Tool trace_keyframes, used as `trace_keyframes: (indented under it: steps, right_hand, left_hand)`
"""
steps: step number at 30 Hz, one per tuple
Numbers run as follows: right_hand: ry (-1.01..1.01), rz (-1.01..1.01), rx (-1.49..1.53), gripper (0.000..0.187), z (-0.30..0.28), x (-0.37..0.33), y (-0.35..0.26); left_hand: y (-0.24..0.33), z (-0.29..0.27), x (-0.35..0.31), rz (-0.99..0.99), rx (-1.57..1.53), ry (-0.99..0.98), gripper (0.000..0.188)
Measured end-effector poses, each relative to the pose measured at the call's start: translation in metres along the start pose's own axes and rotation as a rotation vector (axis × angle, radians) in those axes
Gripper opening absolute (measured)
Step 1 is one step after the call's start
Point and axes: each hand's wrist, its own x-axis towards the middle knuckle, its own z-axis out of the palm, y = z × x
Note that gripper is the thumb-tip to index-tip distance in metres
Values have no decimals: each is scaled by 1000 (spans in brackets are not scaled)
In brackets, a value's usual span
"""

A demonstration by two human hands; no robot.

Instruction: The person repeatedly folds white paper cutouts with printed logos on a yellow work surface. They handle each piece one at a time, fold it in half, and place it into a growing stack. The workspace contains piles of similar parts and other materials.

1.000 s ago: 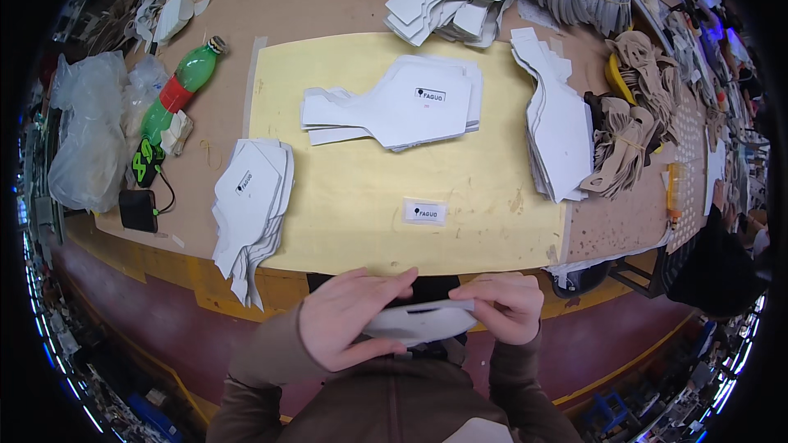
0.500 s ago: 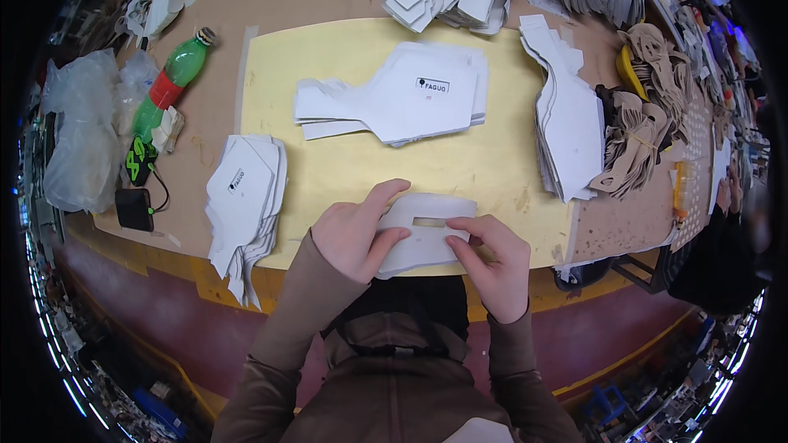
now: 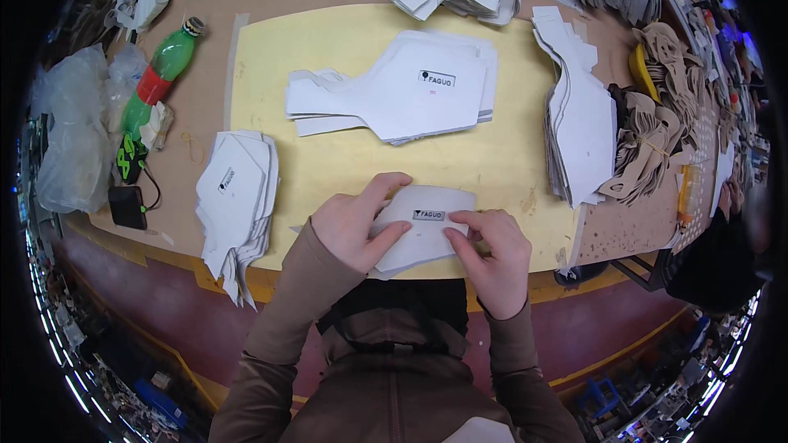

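Close to the table's front edge I hold a whitish, slightly curved flat piece (image 3: 414, 248), with a small dark-printed rectangular label (image 3: 428, 215) showing near its middle. My left hand (image 3: 345, 230) grips its left side, thumb on top and forefinger at the upper edge; the other fingers are hidden. At the right side, my right hand (image 3: 499, 253) pinches it beside the label. Whether this is one layer or a slotted sheet over another piece, I cannot tell. Beyond my hands lies a stack of white cut pieces (image 3: 410, 102), the top one bearing a similar label.
More white cut pieces lie left (image 3: 234, 189) and right (image 3: 583, 123) on the yellow sheet (image 3: 328, 172). A green bottle (image 3: 172, 53), plastic bags (image 3: 74, 131) and a black box-like object (image 3: 127, 207) are at left. Tan cut pieces (image 3: 648, 135) sit far right, near another person's sleeve (image 3: 714, 262).
An open slot showed in the held piece before; the printed label now shows at that place. My hands stay nearly where they were, and the view has shifted slightly.
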Motion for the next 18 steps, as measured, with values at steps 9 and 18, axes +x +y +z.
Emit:
trace_keyframes:
  steps: [9, 18]
  right_hand:
    - [-2, -6, -41, 20, 0, 1, -1]
    - [-2, -2, -28, 20, 2, 1, 1]
  left_hand:
    - [2, 0, 2, -31, -22, -17, 41]
    - [2, 3, 2, 2, -3, 15, 39]
